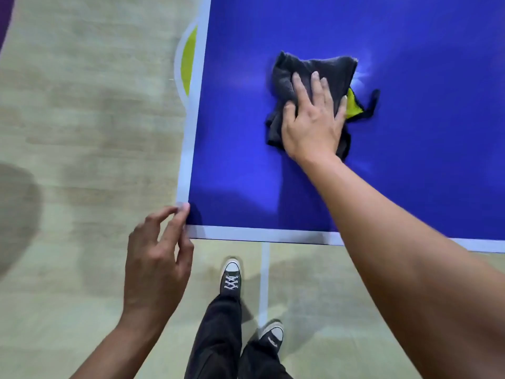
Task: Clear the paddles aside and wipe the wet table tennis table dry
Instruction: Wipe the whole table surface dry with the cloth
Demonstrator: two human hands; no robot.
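Grey crumpled cloth (314, 86) under flat right hand (311, 124).

The floor (90, 110) is pale wood-look boards in a washed beige, marked like a sports court. A white line (264, 280) runs straight across it. A curved white band (179, 64) edges a yellow-green patch (190, 64), and a purple area (5, 17) fills the top left corner. Soft grey shadows (19, 214) lie across the boards under even indoor light.

table (355, 28) blue, pale border; cloth (322, 69) dark grey, yellow patch; floor (95, 105) beige; sneakers (231, 277) grey-white.
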